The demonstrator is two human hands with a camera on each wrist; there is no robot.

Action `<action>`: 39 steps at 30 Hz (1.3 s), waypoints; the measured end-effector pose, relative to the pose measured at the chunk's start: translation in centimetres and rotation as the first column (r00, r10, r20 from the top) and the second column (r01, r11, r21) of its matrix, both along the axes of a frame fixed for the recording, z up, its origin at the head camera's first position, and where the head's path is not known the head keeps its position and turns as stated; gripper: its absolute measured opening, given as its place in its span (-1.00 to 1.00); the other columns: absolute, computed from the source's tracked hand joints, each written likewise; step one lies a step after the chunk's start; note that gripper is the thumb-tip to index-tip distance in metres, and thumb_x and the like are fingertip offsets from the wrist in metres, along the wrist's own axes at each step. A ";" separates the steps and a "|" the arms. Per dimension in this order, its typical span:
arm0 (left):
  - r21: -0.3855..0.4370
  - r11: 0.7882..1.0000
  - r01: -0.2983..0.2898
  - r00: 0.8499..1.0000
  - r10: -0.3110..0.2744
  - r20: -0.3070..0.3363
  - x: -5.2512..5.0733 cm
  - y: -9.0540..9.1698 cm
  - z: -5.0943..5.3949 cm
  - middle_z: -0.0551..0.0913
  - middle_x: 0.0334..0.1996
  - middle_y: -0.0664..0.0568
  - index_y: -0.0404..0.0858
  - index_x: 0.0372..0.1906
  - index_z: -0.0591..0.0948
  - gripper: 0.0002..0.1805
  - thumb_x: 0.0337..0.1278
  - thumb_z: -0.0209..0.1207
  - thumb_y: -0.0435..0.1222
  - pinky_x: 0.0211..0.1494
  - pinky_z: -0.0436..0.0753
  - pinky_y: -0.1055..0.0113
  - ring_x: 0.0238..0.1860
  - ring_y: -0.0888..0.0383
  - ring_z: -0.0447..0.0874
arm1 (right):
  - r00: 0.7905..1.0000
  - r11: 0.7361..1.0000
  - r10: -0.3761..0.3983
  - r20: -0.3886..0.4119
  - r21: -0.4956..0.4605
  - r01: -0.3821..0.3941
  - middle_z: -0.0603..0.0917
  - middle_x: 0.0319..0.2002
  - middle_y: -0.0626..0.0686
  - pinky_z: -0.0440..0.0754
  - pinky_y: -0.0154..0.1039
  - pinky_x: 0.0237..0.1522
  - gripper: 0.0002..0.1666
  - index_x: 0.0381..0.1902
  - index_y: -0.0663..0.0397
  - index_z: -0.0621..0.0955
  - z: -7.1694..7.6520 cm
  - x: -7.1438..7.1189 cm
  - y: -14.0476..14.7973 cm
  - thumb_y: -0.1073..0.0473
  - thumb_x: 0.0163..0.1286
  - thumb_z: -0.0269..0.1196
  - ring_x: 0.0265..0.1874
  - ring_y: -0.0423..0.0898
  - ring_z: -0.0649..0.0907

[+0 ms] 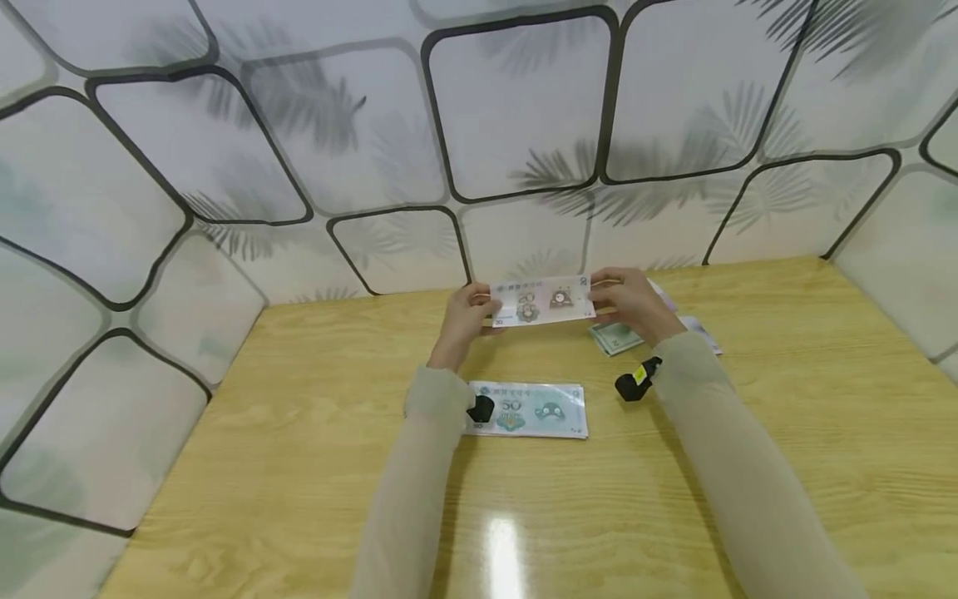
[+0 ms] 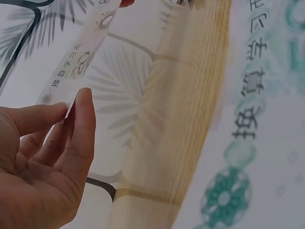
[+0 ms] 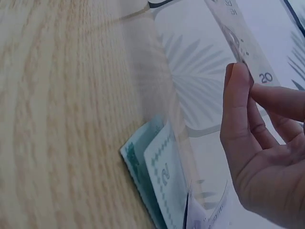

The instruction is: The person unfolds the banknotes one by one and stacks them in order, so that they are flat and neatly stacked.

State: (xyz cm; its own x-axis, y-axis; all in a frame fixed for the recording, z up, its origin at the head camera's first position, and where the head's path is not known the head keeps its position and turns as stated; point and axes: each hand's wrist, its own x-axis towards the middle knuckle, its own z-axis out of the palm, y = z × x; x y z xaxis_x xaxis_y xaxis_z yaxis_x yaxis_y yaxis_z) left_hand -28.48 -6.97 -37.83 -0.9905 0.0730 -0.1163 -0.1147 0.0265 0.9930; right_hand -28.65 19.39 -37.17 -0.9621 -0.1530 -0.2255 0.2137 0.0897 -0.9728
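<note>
A pale play banknote marked 20 point(image 1: 542, 300) is stretched level above the table between both hands. The left hand point(image 1: 461, 320) pinches its left end between thumb and fingers, and the left wrist view shows that grip point(image 2: 52, 157) close up. At the opposite end, the right hand point(image 1: 636, 301) pinches the note's edge; in the right wrist view the thumb and fingers point(image 3: 267, 129) meet at the corner by the printed 20. Below the left wrist lies a stack of teal notes marked 50 point(image 1: 550, 412), its left end partly hidden by the sleeve and wrist camera.
Green folded notes point(image 1: 615, 337) lie under the right hand, with purple notes point(image 1: 699, 333) beside them, partly hidden by the right forearm. The wood-grain table point(image 1: 299, 466) meets a patterned wall covering point(image 1: 524, 116) at the back and sides.
</note>
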 end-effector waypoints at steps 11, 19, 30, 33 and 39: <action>-0.005 0.999 0.048 0.999 -0.048 -0.011 0.9 -0.5 0.2 0.59 -0.22 -0.07 -0.46 0.08 0.58 -0.77 0.39 0.14 -0.54 -0.19 0.80 0.24 -0.22 0.13 0.58 | 1.000 0.999 -0.031 0.004 -0.042 0.031 0.57 -0.10 0.08 0.75 -0.32 -0.26 -0.78 0.10 0.28 0.49 0.5 0.8 0.7 0.38 0.54 0.12 -0.31 -0.16 0.66; 0.017 0.998 0.068 0.997 -0.067 -0.028 1.5 -0.8 0.1 0.60 -0.20 -0.05 -0.48 0.12 0.58 -0.72 0.36 0.17 -0.55 -0.24 0.79 0.33 -0.21 0.14 0.58 | 1.000 0.996 -0.015 -0.015 -0.087 0.014 0.54 -0.09 0.07 0.74 -0.31 -0.26 -0.84 0.02 0.27 0.50 0.6 1.4 1.3 0.41 0.53 0.12 -0.29 -0.14 0.64; 0.051 0.989 0.138 0.990 -0.136 -0.047 2.7 -2.1 0.9 0.61 -0.20 0.01 -0.47 0.18 0.56 -0.70 0.42 0.13 -0.51 -0.16 0.78 0.30 -0.21 0.17 0.60 | 0.996 0.992 0.043 -0.075 -0.118 -0.052 0.55 -0.07 0.05 0.77 -0.22 -0.15 -0.81 -0.12 0.08 0.63 1.0 3.0 1.3 0.42 0.53 0.13 -0.22 -0.13 0.68; 0.031 0.988 0.153 0.988 -0.152 -0.042 3.1 -2.3 1.0 0.61 -0.18 -0.01 -0.48 0.21 0.55 -0.67 0.43 0.13 -0.51 -0.15 0.78 0.28 -0.19 0.16 0.59 | 0.996 0.990 0.051 -0.067 -0.125 -0.059 0.59 -0.13 0.01 0.77 -0.18 -0.13 -0.79 -0.17 0.02 0.63 0.9 3.5 1.4 0.42 0.53 0.13 -0.24 -0.13 0.68; 0.005 0.988 0.155 0.987 -0.154 -0.036 3.6 -2.8 0.8 0.64 -0.17 -0.03 -0.49 0.19 0.56 -0.68 0.42 0.15 -0.50 -0.09 0.78 0.22 -0.19 0.16 0.61 | 0.996 0.988 0.063 -0.069 -0.137 -0.072 0.60 -0.26 -0.04 0.77 -0.26 -0.26 -0.76 -0.25 -0.02 0.63 0.8 4.4 1.3 0.43 0.51 0.16 -0.32 -0.16 0.66</action>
